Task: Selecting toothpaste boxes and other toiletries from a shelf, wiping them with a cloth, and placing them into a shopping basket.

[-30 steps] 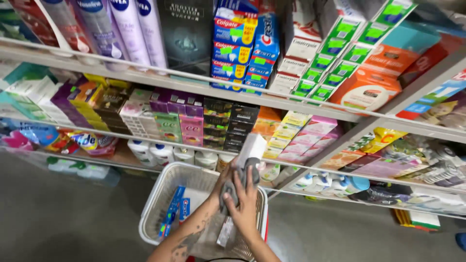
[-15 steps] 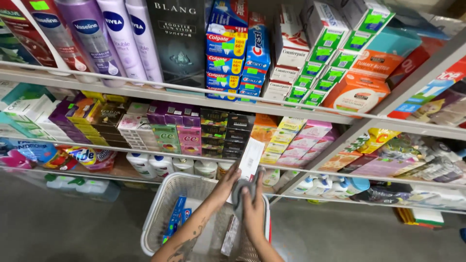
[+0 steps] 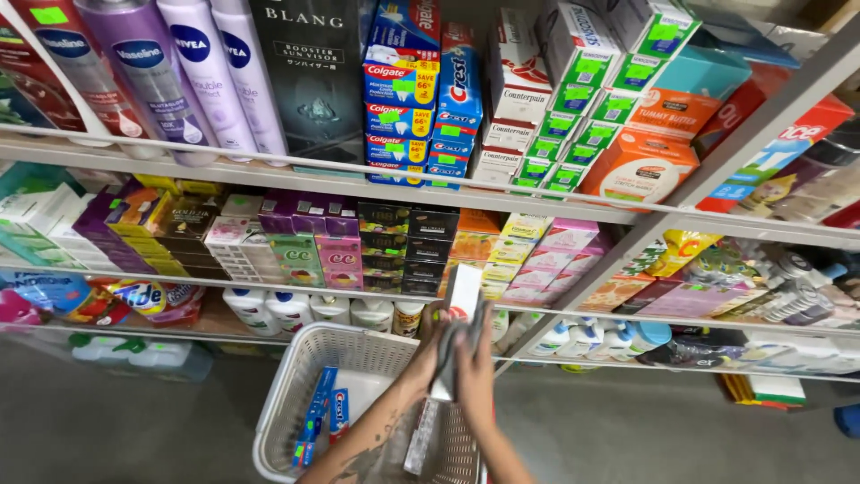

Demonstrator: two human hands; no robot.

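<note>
My left hand (image 3: 428, 351) and my right hand (image 3: 476, 369) meet over a white plastic basket (image 3: 300, 385) and together hold a long white box (image 3: 459, 315) with a red end, with a grey cloth (image 3: 451, 351) wrapped about its middle. The box stands nearly upright, its top reaching the lower shelf edge. In the basket lie a blue toothpaste box (image 3: 313, 417), a shorter blue and red one (image 3: 339, 412) and a pale long box (image 3: 419, 439).
Metal shelves (image 3: 376, 186) fill the view: tall bottles and toothpaste boxes on top, rows of small coloured cartons in the middle, white bottles (image 3: 296, 309) and detergent packs (image 3: 143, 300) below. Grey floor (image 3: 116, 430) lies beneath.
My hands have lifted the white box and cloth a little higher, toward the shelf. The view has moved closer to the shelves.
</note>
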